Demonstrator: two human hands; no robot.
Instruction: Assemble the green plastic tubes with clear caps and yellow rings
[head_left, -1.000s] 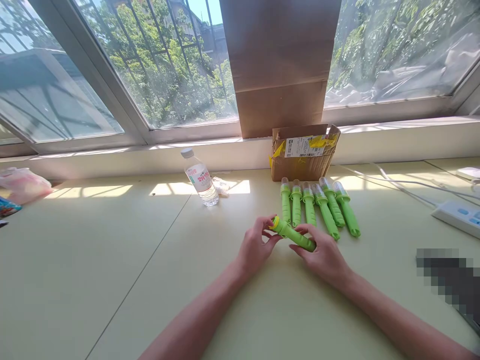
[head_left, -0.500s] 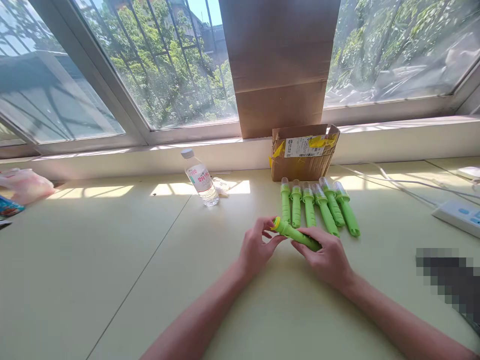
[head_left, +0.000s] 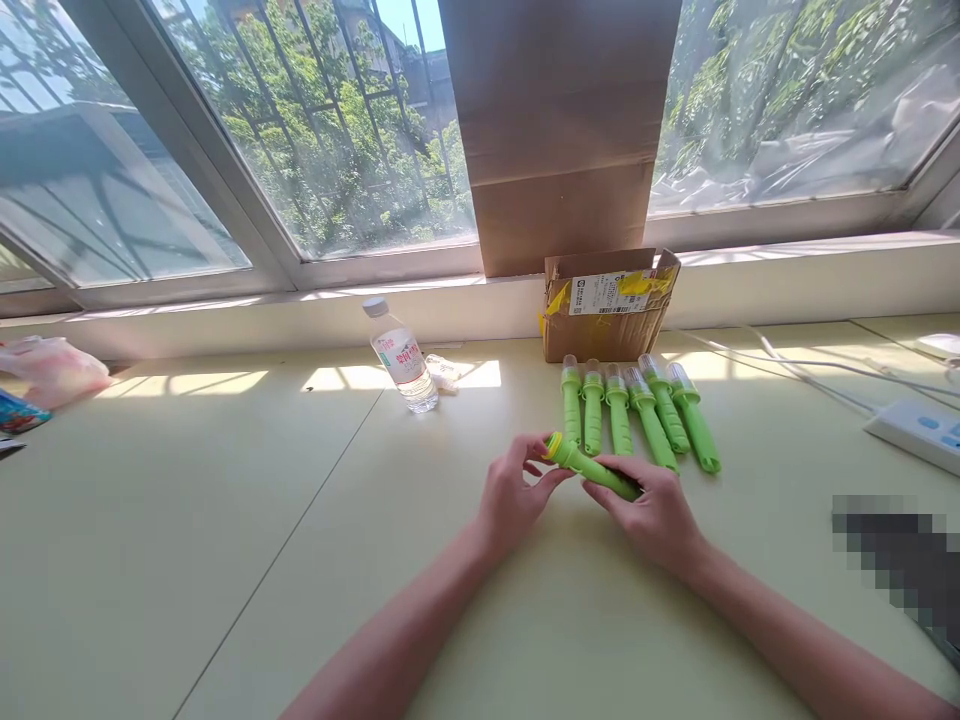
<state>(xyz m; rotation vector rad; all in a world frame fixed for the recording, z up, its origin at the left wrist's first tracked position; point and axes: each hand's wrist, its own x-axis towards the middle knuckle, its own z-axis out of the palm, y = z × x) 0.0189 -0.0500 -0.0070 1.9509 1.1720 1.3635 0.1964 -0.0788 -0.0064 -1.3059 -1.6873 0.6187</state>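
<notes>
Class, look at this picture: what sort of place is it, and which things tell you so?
Probably a simple packing or assembly bench by a window: a row of matching green sticks, an opened cardboard box behind them, and a power strip on the pale table.

Ahead of you on the pale yellow desk (head_left: 225, 520), a row of six green sticks (head_left: 637, 415) with clear caps lies just in front of an open cardboard box (head_left: 604, 310) that bears a shipping label. To your left stands a clear water bottle (head_left: 401, 358), a small crumpled wrapper (head_left: 444, 372) just beside it. A pink plastic bag (head_left: 49, 368) sits at the far left edge. At your right lies a white power strip (head_left: 915, 432), white cables (head_left: 795, 365) trailing toward the box. Trees show through the windows (head_left: 330, 130).
</notes>
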